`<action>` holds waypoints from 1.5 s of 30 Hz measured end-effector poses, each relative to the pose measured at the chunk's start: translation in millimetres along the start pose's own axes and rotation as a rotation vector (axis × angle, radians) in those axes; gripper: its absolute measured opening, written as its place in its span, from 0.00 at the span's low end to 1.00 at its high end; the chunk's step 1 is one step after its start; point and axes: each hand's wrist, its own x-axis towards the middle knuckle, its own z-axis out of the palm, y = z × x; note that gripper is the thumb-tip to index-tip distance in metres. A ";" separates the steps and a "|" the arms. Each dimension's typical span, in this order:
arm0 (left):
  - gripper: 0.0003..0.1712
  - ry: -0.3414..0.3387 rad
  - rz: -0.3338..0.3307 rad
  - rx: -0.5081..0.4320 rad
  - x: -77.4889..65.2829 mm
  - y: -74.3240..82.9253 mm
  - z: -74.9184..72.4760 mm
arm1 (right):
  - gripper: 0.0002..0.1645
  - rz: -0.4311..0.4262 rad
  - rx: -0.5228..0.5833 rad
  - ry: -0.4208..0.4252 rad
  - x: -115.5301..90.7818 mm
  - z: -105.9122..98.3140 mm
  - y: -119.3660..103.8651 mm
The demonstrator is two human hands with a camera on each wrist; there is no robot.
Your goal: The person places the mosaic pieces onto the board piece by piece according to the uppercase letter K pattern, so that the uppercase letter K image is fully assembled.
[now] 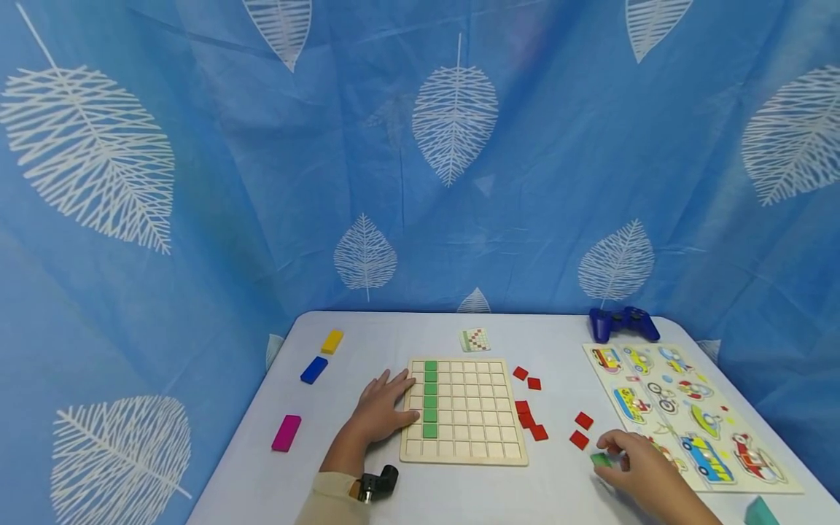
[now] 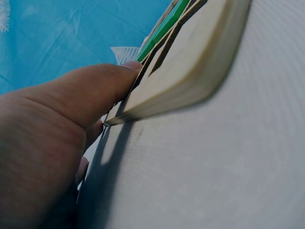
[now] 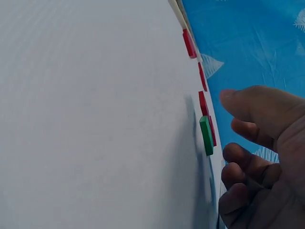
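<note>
A wooden grid board (image 1: 479, 415) lies on the table, with several green square tiles (image 1: 429, 402) in its second column from the left. My left hand (image 1: 380, 410) rests at the board's left side, fingers extended; in the left wrist view its thumb (image 2: 102, 86) lies on the board's rim. To the right of the board, my right hand (image 1: 633, 467) hovers with loosely bent fingers close over a loose green tile (image 3: 206, 135). The right wrist view shows that tile on the table, apart from the thumb and fingers. Several red tiles (image 1: 579, 440) lie between the board and this hand.
Behind the board lies a small pattern card (image 1: 475, 339). A picture puzzle board (image 1: 695, 415) covers the right side, with a blue game controller (image 1: 622, 324) behind it. Yellow (image 1: 332, 341), blue (image 1: 314, 370) and magenta blocks (image 1: 286, 433) lie left; a teal block (image 1: 760, 512) sits front right.
</note>
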 end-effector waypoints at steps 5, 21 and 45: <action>0.43 0.008 0.011 0.002 0.1 0.0 -1.0 | 0.34 0.072 0.047 -0.080 -1.1 3.5 6.0; 0.43 0.001 0.015 0.003 -0.3 -2.4 3.5 | 0.33 0.133 0.062 -0.099 -1.6 4.2 6.9; 0.42 0.003 0.042 0.023 1.9 -6.3 3.9 | 0.20 0.120 0.017 -0.037 1.3 9.6 -2.1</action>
